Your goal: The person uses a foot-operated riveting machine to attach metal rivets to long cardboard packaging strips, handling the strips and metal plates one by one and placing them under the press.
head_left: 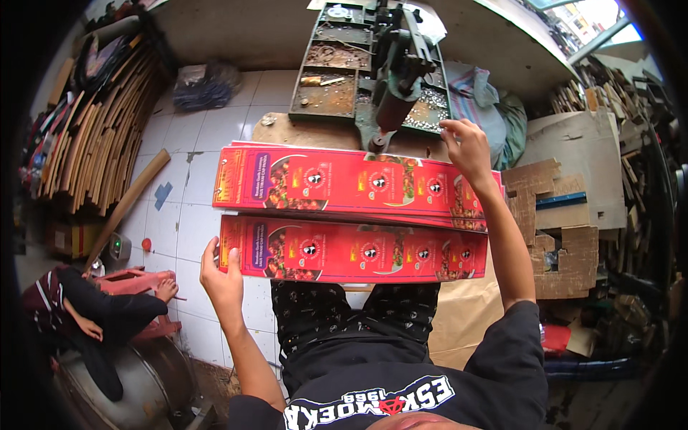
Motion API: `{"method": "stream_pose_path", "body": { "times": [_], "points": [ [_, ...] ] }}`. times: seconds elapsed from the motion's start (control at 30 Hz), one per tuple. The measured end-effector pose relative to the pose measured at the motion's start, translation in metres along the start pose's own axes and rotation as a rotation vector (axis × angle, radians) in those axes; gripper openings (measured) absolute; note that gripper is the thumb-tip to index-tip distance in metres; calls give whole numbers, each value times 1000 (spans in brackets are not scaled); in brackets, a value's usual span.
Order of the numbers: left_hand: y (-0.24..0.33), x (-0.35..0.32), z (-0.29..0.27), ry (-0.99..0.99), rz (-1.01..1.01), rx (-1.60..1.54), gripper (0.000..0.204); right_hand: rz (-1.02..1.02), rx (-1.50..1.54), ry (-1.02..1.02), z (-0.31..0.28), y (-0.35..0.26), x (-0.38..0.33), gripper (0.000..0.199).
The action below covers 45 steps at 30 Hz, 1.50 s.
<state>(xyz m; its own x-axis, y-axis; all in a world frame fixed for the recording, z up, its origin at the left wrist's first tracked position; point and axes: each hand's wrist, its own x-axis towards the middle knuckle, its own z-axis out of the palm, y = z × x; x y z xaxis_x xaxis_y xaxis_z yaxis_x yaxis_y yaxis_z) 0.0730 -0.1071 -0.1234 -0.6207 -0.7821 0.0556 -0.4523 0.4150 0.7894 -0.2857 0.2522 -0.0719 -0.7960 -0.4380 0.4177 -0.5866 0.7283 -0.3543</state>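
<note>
Two long red printed strips with food pictures lie crosswise before me. The far red strip (337, 185) has pale sheet edges showing behind it, under the hand press (390, 111). The near red strip (351, 249) lies over my lap. My left hand (223, 278) grips its left end, thumb on top. My right hand (467, 147) is raised beyond the far strip's right part, beside the tray (358, 115) of small shiny metal pieces (428, 107). Its thumb and fingertips are pinched together. Whatever may be between them is too small to make out.
Stacked boards (107, 129) lean at the left, near a long wooden stick (129, 204). Another person (86, 322) sits at the lower left by a metal drum (136, 380). Cut cardboard (552, 236) and a cloth bundle (476, 100) are on the right.
</note>
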Motion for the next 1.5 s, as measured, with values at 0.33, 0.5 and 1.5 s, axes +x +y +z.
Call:
{"method": "stream_pose_path", "body": {
  "times": [0.33,0.5,1.5],
  "points": [
    [-1,9,-1,-10,-73,-40,39,-119,-178,-150,46,15,70,14],
    [16,3,-3,46,28,183,37,-152,-224,-107,48,11,69,15],
    [15,1,-6,28,101,154,39,749,-44,54,-52,-40,-258,50]
  ]
}}
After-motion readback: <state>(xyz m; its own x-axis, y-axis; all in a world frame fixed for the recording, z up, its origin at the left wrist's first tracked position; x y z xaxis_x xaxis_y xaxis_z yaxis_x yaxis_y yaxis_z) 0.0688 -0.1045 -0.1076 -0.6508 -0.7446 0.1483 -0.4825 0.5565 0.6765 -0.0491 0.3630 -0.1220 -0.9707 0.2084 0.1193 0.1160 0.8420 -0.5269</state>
